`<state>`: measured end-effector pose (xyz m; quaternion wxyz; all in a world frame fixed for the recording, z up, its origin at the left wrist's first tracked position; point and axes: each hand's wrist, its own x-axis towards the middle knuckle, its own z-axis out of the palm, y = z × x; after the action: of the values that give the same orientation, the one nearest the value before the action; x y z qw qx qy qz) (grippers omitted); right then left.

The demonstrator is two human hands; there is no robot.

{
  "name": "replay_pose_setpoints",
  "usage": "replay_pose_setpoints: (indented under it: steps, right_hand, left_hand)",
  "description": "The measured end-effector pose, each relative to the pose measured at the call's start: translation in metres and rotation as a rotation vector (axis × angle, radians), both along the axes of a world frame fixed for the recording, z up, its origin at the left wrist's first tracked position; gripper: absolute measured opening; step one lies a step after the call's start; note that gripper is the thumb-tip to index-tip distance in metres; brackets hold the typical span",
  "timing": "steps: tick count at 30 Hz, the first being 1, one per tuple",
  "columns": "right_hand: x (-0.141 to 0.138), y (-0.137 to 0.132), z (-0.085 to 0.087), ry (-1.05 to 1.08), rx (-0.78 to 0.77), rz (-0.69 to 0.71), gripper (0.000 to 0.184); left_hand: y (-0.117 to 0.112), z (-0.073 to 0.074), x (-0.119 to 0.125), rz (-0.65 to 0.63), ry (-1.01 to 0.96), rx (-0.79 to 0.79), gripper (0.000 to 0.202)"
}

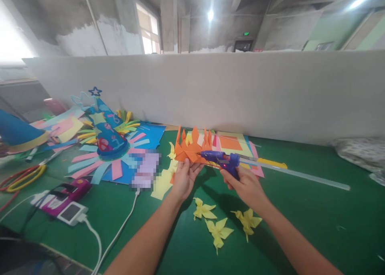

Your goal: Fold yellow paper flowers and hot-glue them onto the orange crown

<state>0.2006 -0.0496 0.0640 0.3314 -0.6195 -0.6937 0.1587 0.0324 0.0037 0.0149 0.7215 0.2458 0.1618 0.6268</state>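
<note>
My left hand grips the lower edge of an orange folded paper crown with tall pointed tips. In my right hand is a blue hot glue gun, its nozzle pointing left at the front of the crown. Whether the nozzle touches the paper I cannot tell. A clear glue stick juts out from the rear of the gun. Below my hands lie three yellow folded paper figures on the green tabletop. Another yellow figure is at the crown's left side.
Paper sheets and a yellow-handled cutter lie behind the glue gun. At left are blue party hats, a blurred-out phone, scissors and a pink power strip with cables. A white partition borders the back.
</note>
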Motion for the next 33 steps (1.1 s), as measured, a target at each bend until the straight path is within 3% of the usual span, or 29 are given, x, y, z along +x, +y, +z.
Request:
replay_pose_setpoints:
  steps: [16,23,27,33]
  right_hand:
    - [0.000,0.000,0.004,-0.044,0.034,-0.008,0.043]
    - [0.001,-0.002,-0.007,-0.089,0.122,-0.057,0.041]
    - [0.004,-0.005,-0.013,-0.150,0.192,0.007,0.039]
    - [0.001,-0.004,-0.010,-0.154,0.166,0.006,0.041]
  left_hand:
    - [0.000,0.001,0.000,-0.002,0.002,-0.004,0.030]
    - [0.001,0.000,0.000,0.009,0.003,-0.019,0.031]
    - [0.002,-0.001,0.000,0.005,-0.014,0.003,0.027]
    - [0.001,-0.002,0.001,-0.006,0.010,0.009,0.029]
